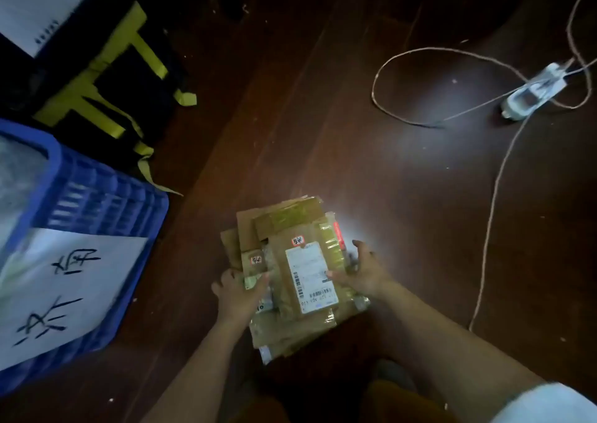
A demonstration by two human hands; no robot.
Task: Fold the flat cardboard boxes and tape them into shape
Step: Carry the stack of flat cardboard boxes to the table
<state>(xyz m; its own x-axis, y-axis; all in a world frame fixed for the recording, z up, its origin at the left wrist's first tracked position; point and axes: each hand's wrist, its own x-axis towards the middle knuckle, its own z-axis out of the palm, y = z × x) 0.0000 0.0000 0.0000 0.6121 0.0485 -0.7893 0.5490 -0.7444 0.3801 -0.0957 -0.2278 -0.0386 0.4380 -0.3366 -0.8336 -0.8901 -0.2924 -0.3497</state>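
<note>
Gripping flattened boxes [290, 261] — left hand [237, 293], right hand [361, 274]

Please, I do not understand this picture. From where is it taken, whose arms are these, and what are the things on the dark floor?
There is no machine here. A person wears a camera on the head, so the single picture looks down at that person's own arms. On the dark wooden floor lies a stack of flattened cardboard boxes, with old tape and a white shipping label on the top one. The left hand holds the stack at its left side, and the right hand at its right side. To the left stands a blue plastic crate with a handwritten paper sign. To the far right lies a white power strip with cords.
</note>
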